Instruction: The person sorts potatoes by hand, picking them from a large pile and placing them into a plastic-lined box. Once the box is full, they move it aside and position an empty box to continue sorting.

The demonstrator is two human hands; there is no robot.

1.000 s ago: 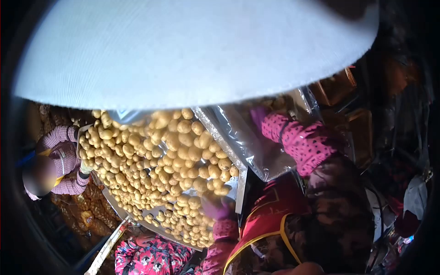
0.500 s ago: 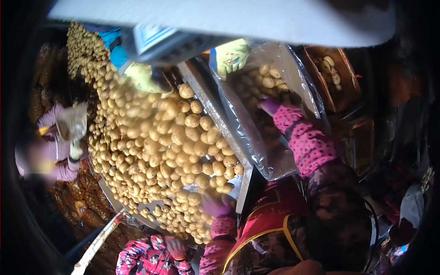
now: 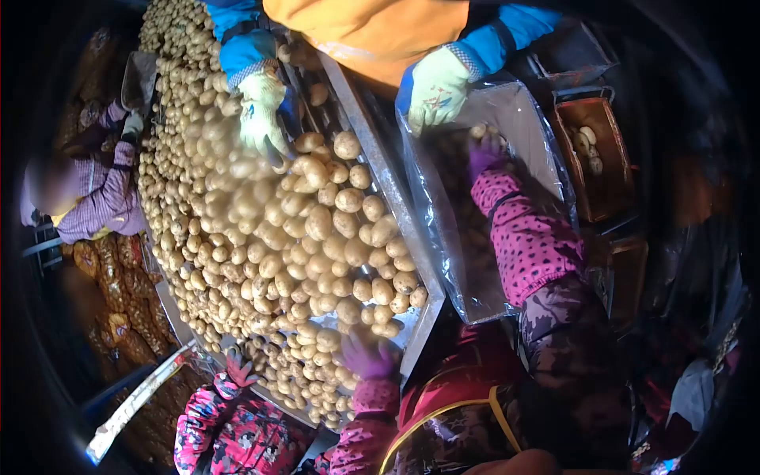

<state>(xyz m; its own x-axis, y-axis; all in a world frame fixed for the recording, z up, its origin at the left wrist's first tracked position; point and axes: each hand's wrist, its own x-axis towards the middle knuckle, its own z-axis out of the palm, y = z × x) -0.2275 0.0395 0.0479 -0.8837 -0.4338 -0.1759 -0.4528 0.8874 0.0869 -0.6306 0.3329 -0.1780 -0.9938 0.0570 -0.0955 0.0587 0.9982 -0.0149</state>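
Observation:
My left hand (image 3: 369, 358), in a purple glove, lies at the near edge of a large heap of potatoes (image 3: 317, 226) on a metal sorting table. Its fingers are spread and touch the potatoes beside them. My right hand (image 3: 486, 152), gloved alike, reaches into a box lined with clear plastic (image 3: 434, 218). Its fingers stretch out over a few potatoes (image 3: 480, 130) at the box's far end; shadow hides most of what lies deeper inside. Both my sleeves are pink with black dots.
Opposite, a co-worker's pale gloves (image 3: 439, 87) hold the box's corner and touch the heap. A metal rim (image 3: 388, 190) separates table and box. A brown crate (image 3: 594, 158) holds several potatoes. Another worker with a scoop (image 3: 138, 79) stands left; a camouflage-sleeved person (image 3: 245, 427) is nearby.
My right hand has moved farther into the box, onto the potatoes at its far end. My left hand has shifted slightly left. The co-worker's gloved hand has moved onto the box's corner.

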